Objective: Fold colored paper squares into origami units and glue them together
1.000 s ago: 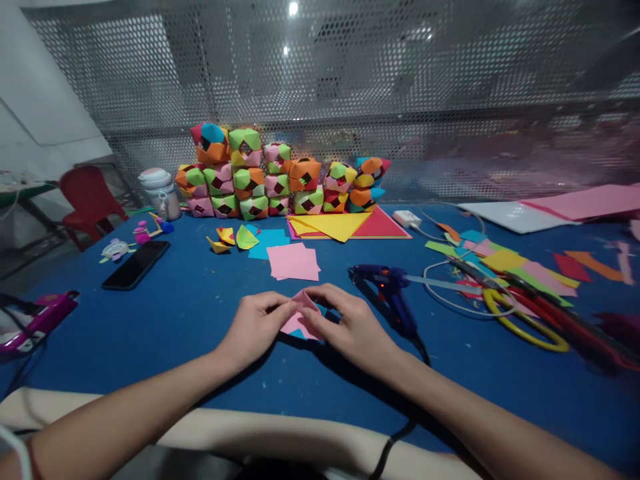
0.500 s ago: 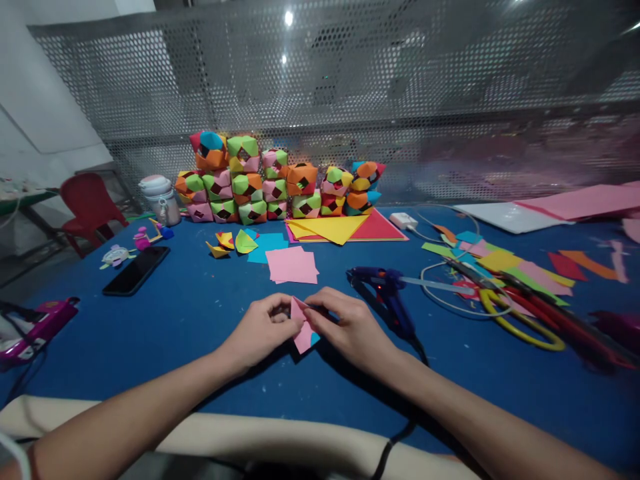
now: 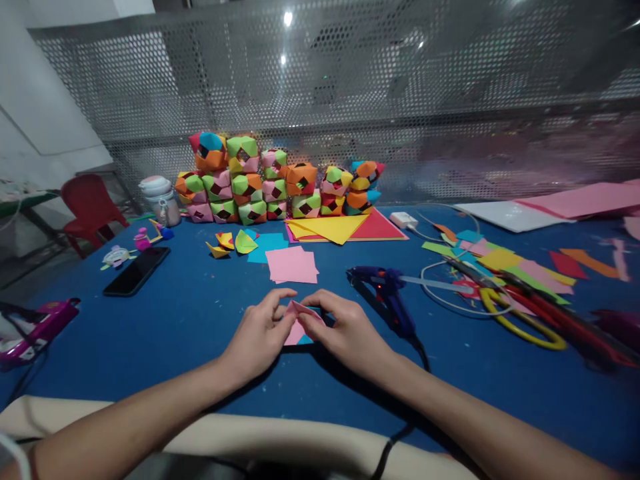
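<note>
At blue table (image 3: 170,340), head view: folded pink paper (image 3: 294,335) between left hand (image 3: 256,337) and right hand (image 3: 353,328), peak pointing away, toward loose pink sheets (image 3: 293,265) — long axis unclear, edges partly hidden. Thumb and fingers of each hand pinching paper — glue gun (image 3: 396,300) at right.

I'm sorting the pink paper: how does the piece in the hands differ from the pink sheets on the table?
The held paper is creased and bent; the pink sheets lie flat. The held paper shows blue too; the pink sheets show only pink. Left hand and right hand pinch the held paper; neither touches the pink sheets. Both show pink.
</note>
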Action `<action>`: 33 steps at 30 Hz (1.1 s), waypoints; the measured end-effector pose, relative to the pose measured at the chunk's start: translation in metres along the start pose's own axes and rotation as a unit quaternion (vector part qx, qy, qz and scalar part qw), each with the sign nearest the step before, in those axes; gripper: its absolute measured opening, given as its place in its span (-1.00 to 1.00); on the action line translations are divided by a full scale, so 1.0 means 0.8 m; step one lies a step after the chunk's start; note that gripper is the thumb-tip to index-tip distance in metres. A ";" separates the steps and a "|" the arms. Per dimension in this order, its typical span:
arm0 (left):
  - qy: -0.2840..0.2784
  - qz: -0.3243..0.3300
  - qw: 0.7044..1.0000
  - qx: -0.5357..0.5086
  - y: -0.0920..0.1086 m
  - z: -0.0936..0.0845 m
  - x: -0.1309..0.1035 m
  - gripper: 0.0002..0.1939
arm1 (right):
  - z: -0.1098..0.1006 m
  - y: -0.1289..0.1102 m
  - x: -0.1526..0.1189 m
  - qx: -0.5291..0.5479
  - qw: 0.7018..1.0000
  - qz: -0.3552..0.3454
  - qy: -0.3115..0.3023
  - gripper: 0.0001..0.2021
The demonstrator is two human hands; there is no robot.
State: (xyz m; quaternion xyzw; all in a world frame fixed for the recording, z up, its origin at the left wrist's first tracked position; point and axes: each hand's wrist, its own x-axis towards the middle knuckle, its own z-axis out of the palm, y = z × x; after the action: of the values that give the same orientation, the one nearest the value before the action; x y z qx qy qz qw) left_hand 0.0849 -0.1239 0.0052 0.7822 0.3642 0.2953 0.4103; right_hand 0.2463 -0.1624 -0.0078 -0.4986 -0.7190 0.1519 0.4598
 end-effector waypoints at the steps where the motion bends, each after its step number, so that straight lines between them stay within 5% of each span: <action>1: -0.002 0.002 1.000 0.002 0.000 0.000 0.000 -0.67 | 0.001 0.001 0.000 0.000 1.000 -0.002 0.000 -0.90; 13: -0.010 -0.040 0.997 -0.060 0.003 -0.005 0.004 -0.49 | -0.001 -0.004 -0.002 0.003 0.999 -0.020 0.029 -0.89; 20: -0.066 -0.086 0.970 -0.216 0.009 -0.003 0.007 -0.16 | -0.004 -0.005 0.000 0.007 0.999 0.016 0.044 -0.90; 23: -0.055 -0.074 0.977 -0.191 0.011 -0.005 0.007 -0.25 | -0.005 -0.004 0.000 0.008 0.999 0.019 0.044 -0.89; 29: -0.009 -0.028 0.999 -0.022 0.018 -0.021 0.004 -0.75 | -0.011 -0.003 0.001 -0.004 0.999 0.027 0.036 -0.89; 33: 0.053 -0.026 0.998 0.030 0.019 -0.028 0.005 -0.67 | -0.012 -0.005 0.003 -0.009 0.999 0.032 0.026 -0.89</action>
State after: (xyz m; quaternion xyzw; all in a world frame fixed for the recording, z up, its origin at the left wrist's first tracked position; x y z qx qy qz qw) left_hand 0.0747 -0.1171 0.0298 0.7676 0.4144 0.3142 0.3746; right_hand 0.2516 -0.1646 0.0009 -0.5293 -0.6919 0.1466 0.4686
